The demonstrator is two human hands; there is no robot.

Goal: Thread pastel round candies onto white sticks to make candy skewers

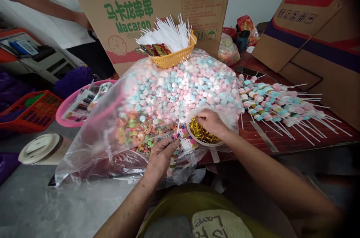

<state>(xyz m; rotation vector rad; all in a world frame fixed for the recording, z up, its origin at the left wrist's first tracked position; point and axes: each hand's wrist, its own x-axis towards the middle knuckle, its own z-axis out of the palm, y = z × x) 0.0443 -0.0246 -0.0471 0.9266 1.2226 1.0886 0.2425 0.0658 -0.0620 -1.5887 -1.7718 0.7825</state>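
My left hand is nearest, its grip closed on a printed packet at the counter edge. Just beyond, my right hand dips into the white bowl of gold twist ties, fingers drawn down into the pile. Whether one is caught, I cannot tell. Best, I judge, to pinch a single tie by its end and lift straight, so none tangle. Behind lie the candy bag and the finished skewers, with the stick basket farthest.

Bright even daylight, warped edges (dark right corner)
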